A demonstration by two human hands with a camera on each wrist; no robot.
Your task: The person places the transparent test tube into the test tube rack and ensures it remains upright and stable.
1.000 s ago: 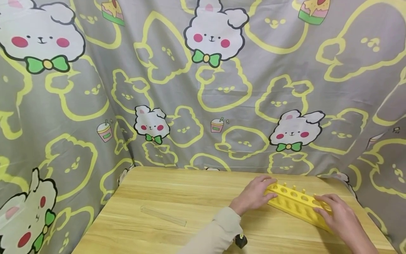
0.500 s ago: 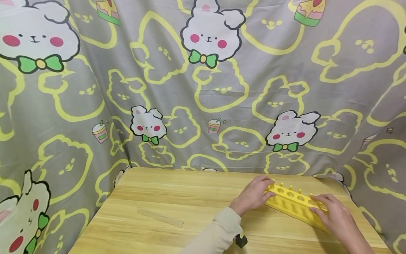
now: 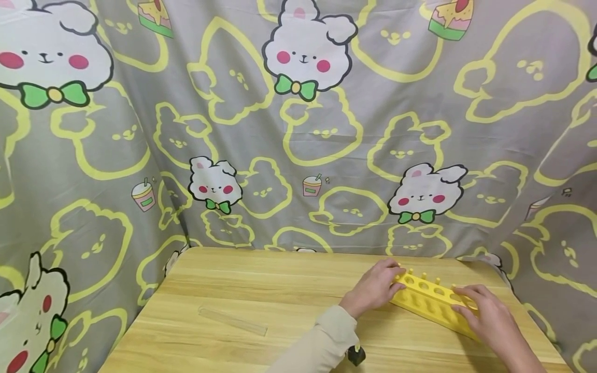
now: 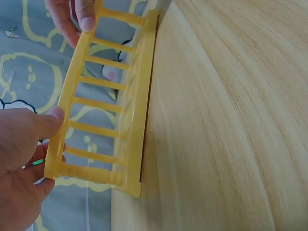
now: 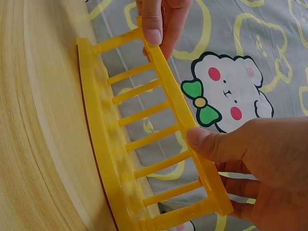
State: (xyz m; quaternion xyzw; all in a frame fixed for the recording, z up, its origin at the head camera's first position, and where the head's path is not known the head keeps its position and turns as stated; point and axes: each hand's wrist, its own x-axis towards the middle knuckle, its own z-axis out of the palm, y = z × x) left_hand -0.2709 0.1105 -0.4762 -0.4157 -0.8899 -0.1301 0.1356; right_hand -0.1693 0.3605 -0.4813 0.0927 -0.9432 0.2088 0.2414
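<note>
A yellow test tube rack (image 3: 431, 303) stands at the right side of the table, set at a slant. It has a row of round holes along its top and short pegs on the far edge. My left hand (image 3: 373, 287) grips its far left end, with the thumb on the near side of the top bar (image 4: 72, 91). At the other end, my right hand (image 3: 492, 316) holds the same top bar, thumb on the near side and fingers behind, as the right wrist view shows. The rack's base (image 5: 98, 139) appears to rest on the wood.
A clear, tube-like piece (image 3: 233, 321) lies flat on the wooden table (image 3: 261, 280), left of my left arm. Grey patterned cloth (image 3: 261, 134) hangs behind and along the sides of the table. A small black object (image 3: 356, 355) shows by my left wrist.
The head view has shifted slightly, so everything appears a little farther left. Both hands keep their hold on the rack, with no clear movement against the table.
</note>
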